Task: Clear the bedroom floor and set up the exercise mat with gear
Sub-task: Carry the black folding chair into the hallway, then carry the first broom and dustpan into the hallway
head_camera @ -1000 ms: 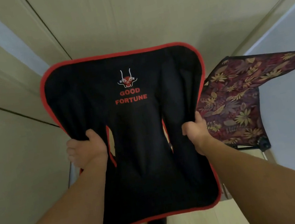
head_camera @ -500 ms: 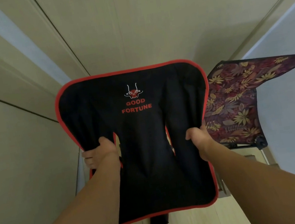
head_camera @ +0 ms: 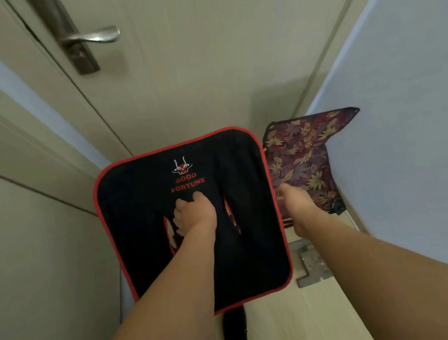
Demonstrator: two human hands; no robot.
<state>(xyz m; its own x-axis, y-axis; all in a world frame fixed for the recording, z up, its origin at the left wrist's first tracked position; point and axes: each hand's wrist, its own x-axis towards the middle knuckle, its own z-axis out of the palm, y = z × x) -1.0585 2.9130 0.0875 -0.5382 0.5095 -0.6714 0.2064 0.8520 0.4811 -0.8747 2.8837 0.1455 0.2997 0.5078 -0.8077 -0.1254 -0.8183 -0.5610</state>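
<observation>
A door handle (head_camera: 89,39) is sticking out of the beige door (head_camera: 197,55) at upper left. Below it, the left hand (head_camera: 193,215) is gripping the middle of the black folding chair (head_camera: 141,213) with red trim, fingers curled into the fabric under the "GOOD FORTUNE" print, forearm reaching straight forward. The right hand (head_camera: 297,205) is reaching along the chair's right edge; its finger state cannot be told. Beside it, a floral folding chair (head_camera: 300,154) is leaning against the pale wall (head_camera: 414,108).
</observation>
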